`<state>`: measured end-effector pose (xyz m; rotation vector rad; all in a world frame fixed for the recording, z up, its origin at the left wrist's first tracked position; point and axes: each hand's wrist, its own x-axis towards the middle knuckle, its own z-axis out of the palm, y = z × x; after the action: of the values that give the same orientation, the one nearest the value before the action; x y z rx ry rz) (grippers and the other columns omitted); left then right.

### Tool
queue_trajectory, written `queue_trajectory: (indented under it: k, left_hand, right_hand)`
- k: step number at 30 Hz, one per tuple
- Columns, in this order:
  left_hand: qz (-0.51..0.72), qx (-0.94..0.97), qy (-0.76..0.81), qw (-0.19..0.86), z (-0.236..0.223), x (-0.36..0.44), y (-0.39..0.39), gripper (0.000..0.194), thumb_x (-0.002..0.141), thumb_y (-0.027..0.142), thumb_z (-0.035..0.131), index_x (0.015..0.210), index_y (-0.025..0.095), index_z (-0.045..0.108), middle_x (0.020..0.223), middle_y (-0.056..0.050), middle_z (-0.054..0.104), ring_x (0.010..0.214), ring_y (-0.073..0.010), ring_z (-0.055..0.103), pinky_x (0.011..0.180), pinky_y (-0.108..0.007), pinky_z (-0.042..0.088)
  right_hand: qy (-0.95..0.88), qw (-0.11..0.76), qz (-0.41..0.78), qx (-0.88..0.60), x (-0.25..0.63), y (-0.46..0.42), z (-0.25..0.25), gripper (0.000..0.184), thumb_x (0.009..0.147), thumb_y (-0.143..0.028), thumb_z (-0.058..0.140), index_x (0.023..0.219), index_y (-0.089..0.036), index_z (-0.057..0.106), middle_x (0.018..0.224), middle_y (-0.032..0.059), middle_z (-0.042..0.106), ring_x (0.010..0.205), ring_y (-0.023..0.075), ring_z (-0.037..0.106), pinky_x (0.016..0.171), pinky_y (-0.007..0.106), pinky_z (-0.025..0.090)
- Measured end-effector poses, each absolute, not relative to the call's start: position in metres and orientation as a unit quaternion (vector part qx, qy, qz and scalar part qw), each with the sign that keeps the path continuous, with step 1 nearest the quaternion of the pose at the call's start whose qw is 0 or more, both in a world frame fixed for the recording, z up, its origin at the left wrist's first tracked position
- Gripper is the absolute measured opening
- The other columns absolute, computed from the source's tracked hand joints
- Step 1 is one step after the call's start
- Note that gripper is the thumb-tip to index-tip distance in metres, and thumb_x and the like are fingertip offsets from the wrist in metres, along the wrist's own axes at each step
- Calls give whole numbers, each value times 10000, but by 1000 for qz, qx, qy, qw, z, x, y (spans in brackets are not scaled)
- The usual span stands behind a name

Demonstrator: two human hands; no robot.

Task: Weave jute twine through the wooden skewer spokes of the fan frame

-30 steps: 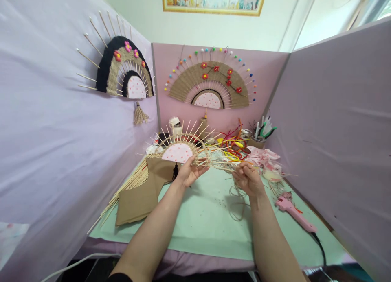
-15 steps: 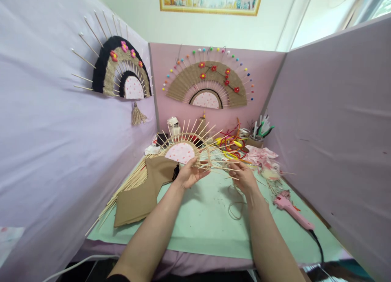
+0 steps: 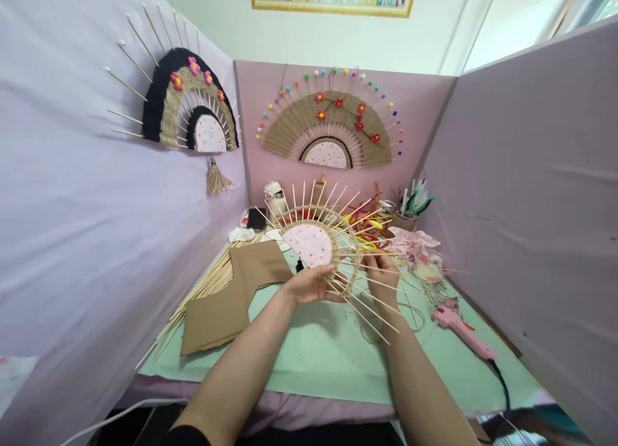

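Note:
My left hand is closed on the lower edge of a half-round fan frame, its thumb on the front. The fan frame has a pink spotted paper centre, rings of woven twine and thin wooden sticks fanning outward. It is held tilted, its right side lower. My right hand is behind the right-hand sticks, its fingers pinched together and partly covered by them. A loose loop of twine trails below and beside that hand. A small black tassel shows at the frame's lower left.
Left on the table lie cut brown cardboard and a bundle of thin sticks. A pink glue gun with a cord lies right. Behind are colourful pipe cleaners and a tool pot. Finished fans hang on the partitions.
The fan frame has turned clockwise and shifted right, its right-hand sticks now pointing down across my right wrist. My left hand has moved right and slightly down with it.

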<state>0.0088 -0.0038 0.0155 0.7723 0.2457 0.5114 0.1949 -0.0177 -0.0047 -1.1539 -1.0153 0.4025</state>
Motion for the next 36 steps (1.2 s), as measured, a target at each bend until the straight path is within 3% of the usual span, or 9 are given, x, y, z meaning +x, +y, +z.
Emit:
queue_trajectory:
  k: [5,9,14,18,29,36]
  left_hand:
    - [234,401,112,879,18,9,-5,359,832,211,495,1189,188,526,1056,-121,641,961,-264,626,841,-423,462]
    - [248,409,93,874,19,9,-5,433,836,216,485,1268,221,455,1143,-132,607,1018,-288,600,877,-476,434]
    - [268,404,92,870,18,9,-3,371,844,225,467,1204,151,520,1119,-145,619,1038,-295,588,946,-503,378]
    - [294,377,89,874,19,6,-1,395,844,210,455,1236,179,494,1124,-124,623,1049,-279,584,945,-486,389]
    - [304,364,113,873,18,3,4,306,849,220,438,1069,75,595,1064,-174,643,1082,-273,563,940,-432,412]
    - [365,347,147,851,20,-2,12,297,844,228,456,1044,66,604,1063,-161,643,1001,-234,605,907,-373,446]
  right_hand:
    - [-441,713,216,-500,191,-19,-3,223,728,-411,605,781,-195,591,676,8,599,566,129,486,552,264,397]
    - [-439,709,196,-515,193,-20,-2,216,740,-412,590,755,-196,585,634,-10,563,564,123,474,542,256,381]
    - [-432,728,201,-494,196,-18,-1,229,740,-413,600,711,-188,563,595,-28,520,511,94,420,503,234,344]
    - [-417,737,202,-492,198,-16,-3,260,735,-437,609,749,-179,579,591,-21,523,508,95,426,489,224,339]
    - [-423,739,223,-474,199,-19,4,231,713,-410,639,735,-184,593,590,-15,534,512,102,447,482,227,349]
    - [-369,747,395,-387,207,-21,12,244,613,-357,724,713,-198,568,571,-35,508,458,74,391,411,208,300]
